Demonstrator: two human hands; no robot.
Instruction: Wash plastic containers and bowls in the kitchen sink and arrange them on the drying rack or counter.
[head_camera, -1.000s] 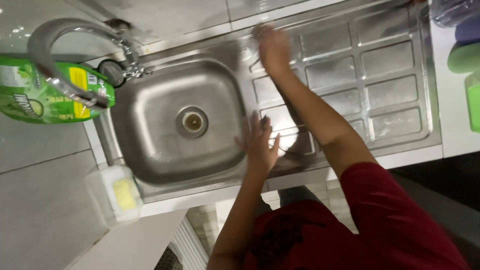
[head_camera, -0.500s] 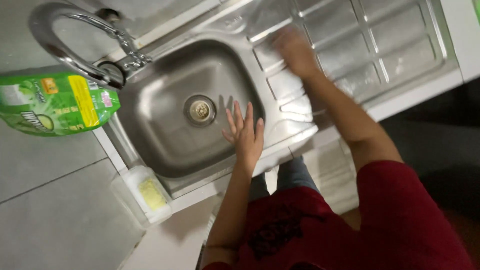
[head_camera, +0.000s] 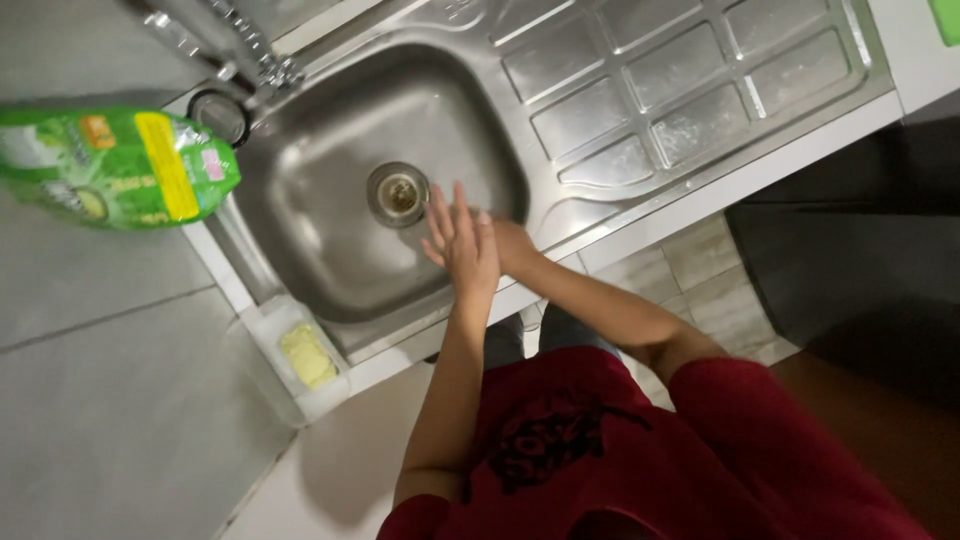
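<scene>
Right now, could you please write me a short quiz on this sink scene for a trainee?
1. True or false: the left hand and the right hand are pressed together over the sink.
2. What lies in the clear box at the sink's near corner? A) a yellow sponge B) a knife C) a cup
3. Fill in: the green bag lies on the counter beside the ____.

Key:
1. True; the fingers of the left hand are spread and hold nothing.
2. A, the sponge.
3. Tap, just off the sink's far corner.
</scene>
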